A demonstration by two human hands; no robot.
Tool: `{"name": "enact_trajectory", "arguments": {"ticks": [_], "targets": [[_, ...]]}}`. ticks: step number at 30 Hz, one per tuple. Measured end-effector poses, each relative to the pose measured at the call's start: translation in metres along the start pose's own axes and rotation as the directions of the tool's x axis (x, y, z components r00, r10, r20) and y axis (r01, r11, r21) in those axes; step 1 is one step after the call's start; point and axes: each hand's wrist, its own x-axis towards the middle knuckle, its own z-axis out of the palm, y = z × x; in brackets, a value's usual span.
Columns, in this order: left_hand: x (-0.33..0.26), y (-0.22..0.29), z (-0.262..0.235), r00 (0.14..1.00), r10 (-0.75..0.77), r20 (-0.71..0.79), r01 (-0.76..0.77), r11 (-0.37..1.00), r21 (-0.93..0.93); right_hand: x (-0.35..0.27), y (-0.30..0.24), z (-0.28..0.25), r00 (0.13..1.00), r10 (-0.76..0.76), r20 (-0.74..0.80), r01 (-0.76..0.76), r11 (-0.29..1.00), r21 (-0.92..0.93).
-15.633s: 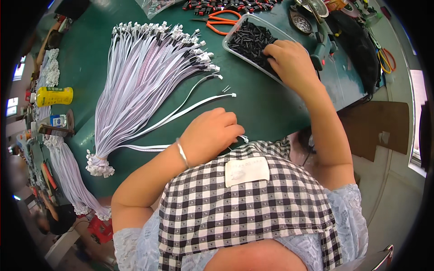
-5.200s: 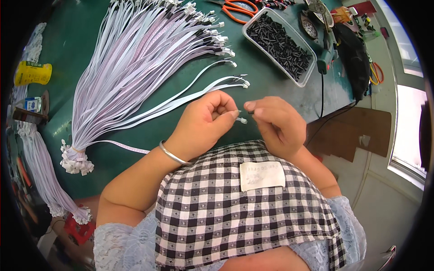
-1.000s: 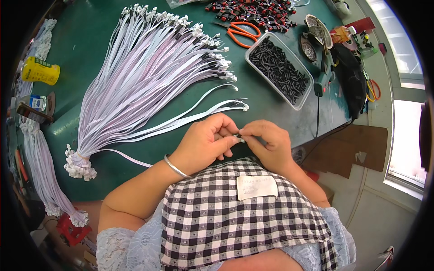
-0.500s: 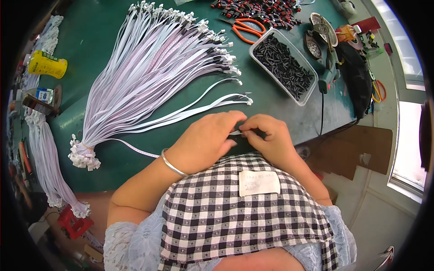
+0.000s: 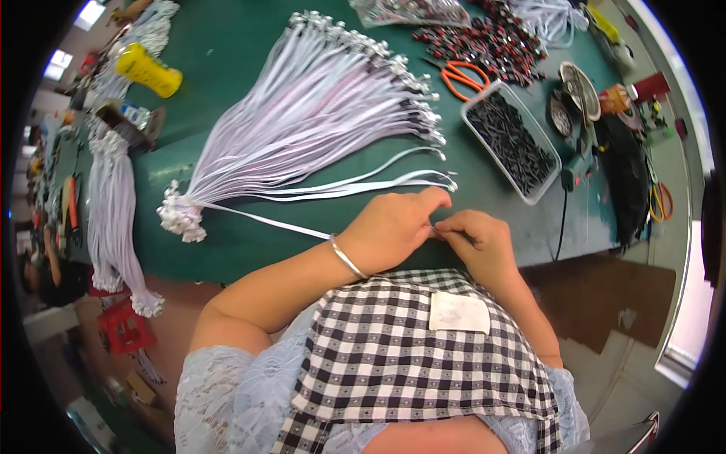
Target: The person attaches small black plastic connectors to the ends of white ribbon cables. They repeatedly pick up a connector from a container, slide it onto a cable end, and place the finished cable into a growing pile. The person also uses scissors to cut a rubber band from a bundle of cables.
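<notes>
A bundle of white and pinkish flat ribbon cables (image 5: 302, 121) with small white connectors fans across the green table in front of me. One white ribbon cable (image 5: 280, 225) runs from the tied end of the bundle, under my left wrist, toward my fingers. My left hand (image 5: 393, 231) is curled round its far end, palm down, with the index finger extended. Close against it, my right hand (image 5: 479, 240) pinches at the cable's thin end between thumb and forefinger. The tip between the fingers is mostly hidden. A clear plastic box (image 5: 531, 202) of short black tubes (image 5: 510, 136) stands beyond my right hand.
Orange-handled scissors (image 5: 451, 73) lie behind the box, near a heap of red and black parts (image 5: 507, 45). To the right is a green corded tool (image 5: 576, 172). A yellow canister (image 5: 149, 69) and another hanging cable bundle (image 5: 112, 212) are at the left.
The view has swung, so the table's things sit further right in the picture. My hands stay together at the cable end; my left thumb has drawn in from its spread position.
</notes>
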Motion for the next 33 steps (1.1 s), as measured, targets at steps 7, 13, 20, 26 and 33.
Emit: {"name": "enact_trajectory", "arguments": {"ticks": [7,13,20,26,33], "targets": [[-0.011,0.002,-0.015,0.989,0.106,-0.099,-0.053,0.901,0.431,0.033,0.024,0.009,0.863,-0.481,-0.151,0.310,0.742,-0.594],[-0.085,-0.010,-0.072,0.947,0.058,-0.317,0.239,0.534,0.811,0.035,0.005,0.011,0.835,-0.532,0.140,0.489,0.603,-0.631],[-0.118,-0.050,-0.104,0.869,-0.051,-0.491,0.481,0.315,0.818,0.096,0.028,0.025,0.765,-0.640,0.076,0.428,0.416,-0.802],[-0.119,-0.079,-0.117,0.883,0.071,-0.464,0.443,0.196,0.875,0.140,0.026,0.033,0.793,-0.595,0.126,0.423,0.391,-0.818],[-0.122,-0.102,-0.141,0.863,0.158,-0.480,0.451,0.187,0.873,0.187,0.025,0.055,0.783,-0.607,0.136,0.459,0.415,-0.785]]}}
